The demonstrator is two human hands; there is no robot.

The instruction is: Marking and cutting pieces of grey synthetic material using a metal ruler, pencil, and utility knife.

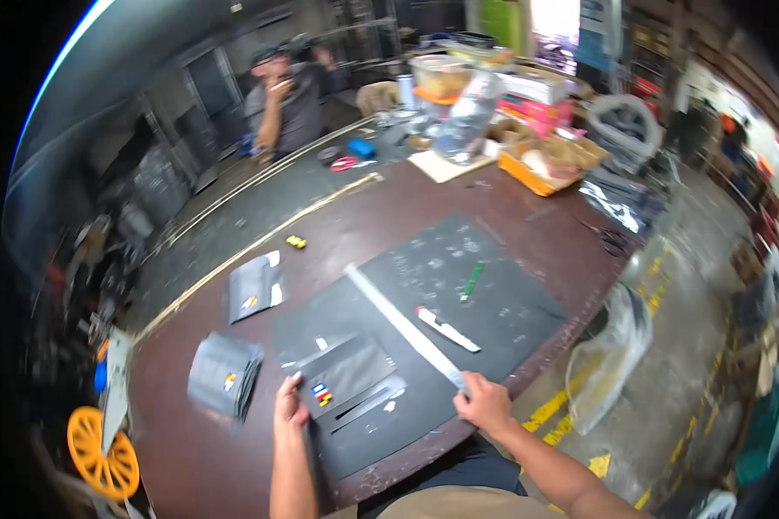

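While the right hand [485, 402] pinches the near end of the ruler [402, 327] between thumb and fingers, the left hand [290, 405] lies flat, fingers pressed down on the near-left corner of the dark pouch [348, 372]. Both ruler and pouch rest on the black mat [493, 303], which serves as the reference here. The ruler runs diagonally across the mat's middle, from the right hand away toward the far left. The pouch lies on the near-left part of the mat, just left of the ruler, with a small coloured label by the left thumb. Narrow dark strips [368, 405] sit just beside the pouch on its near side, still on the mat.

To the right of the ruler, on the mat, lie a white-handled knife [447, 329] and, farther away, a green pen [472, 280]. Off the mat to the left, on the brown table [190, 450], are a stack of pouches [223, 377] and, beyond it, a second stack [255, 287]. A small yellow object [296, 242] lies farther off that side. Beyond the far edge of the mat stand boxes [550, 160] and a plastic container [440, 78]. A person [286, 95] stands past the far-left end of the table.
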